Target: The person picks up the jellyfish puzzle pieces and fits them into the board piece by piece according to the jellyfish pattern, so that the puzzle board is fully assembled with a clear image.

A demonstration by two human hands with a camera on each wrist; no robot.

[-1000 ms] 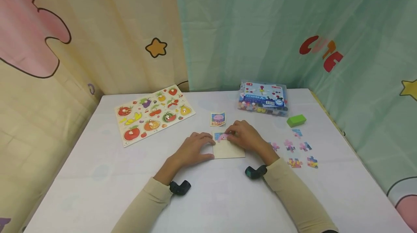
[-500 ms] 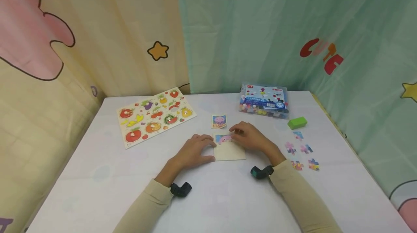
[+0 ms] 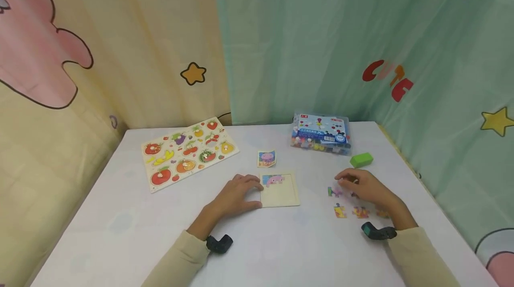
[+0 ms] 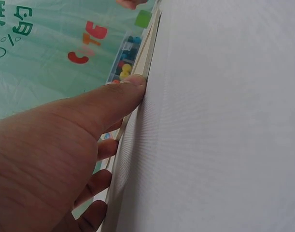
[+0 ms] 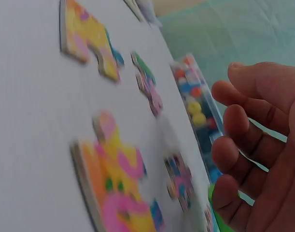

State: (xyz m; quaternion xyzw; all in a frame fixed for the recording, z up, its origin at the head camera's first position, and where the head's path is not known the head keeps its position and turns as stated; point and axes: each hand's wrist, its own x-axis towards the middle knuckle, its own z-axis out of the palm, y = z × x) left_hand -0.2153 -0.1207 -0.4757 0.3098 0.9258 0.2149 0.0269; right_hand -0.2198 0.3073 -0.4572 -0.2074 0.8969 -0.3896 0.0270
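My left hand [image 3: 237, 195] rests against the left side of a small wooden puzzle board [image 3: 281, 196]. In the left wrist view its thumb [image 4: 130, 89] touches the board's edge. Joined pieces with part of a pink animal [image 3: 274, 180] lie in the board's upper left. My right hand [image 3: 369, 186] hovers over loose jigsaw pieces to the right, fingers loosely bent, nothing seen between them. Among these are a green-and-pink piece [image 3: 334, 192], a yellow piece [image 3: 340, 210] and a yellow-and-pink piece [image 5: 125, 179]. Other pieces are partly hidden under the hand.
A small picture card [image 3: 267, 158] lies just beyond the board. Farther back are a fruit peg puzzle [image 3: 190, 153] on the left, a clear box of coloured beads [image 3: 321, 133] and a green block [image 3: 361, 160] on the right. Curtains hang behind the table.
My right hand has left the joined pieces on the board and moved right, over the loose pieces. My left hand stays at the board's left side. The head view has tilted upward slightly.
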